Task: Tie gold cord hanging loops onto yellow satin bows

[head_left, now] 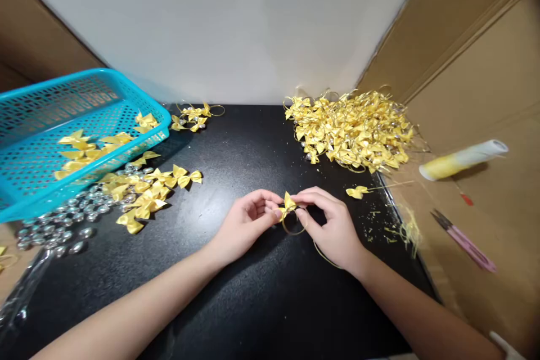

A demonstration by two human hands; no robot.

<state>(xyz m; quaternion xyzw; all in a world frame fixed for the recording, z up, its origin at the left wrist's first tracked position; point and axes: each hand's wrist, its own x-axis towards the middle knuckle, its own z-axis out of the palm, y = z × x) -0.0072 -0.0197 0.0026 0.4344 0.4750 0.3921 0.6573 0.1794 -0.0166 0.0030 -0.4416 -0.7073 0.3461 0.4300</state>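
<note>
Near the middle of the black tabletop, my left hand [244, 226] pinches a small yellow ribbon bow [289, 202] between thumb and fingers. My right hand [333, 228] is closed at the bow's other side, with thumb and forefinger on a thin gold cord [327, 257]. A loop of this cord hangs under the bow, and a loose length trails below my right palm. The fingertips hide where cord and bow meet. To the right of my right hand lies a single yellow bow with a straight cord tail [357, 192].
A turquoise basket [80, 79] at the left holds yellow bows. Beside it lie silver beads [78, 208] and loose bows [147, 197]. A large heap of corded bows [350, 129] lies back right. Pink-handled snips [466, 244], a thread spool [464, 160] and cord scraps [409, 230] rest on cardboard.
</note>
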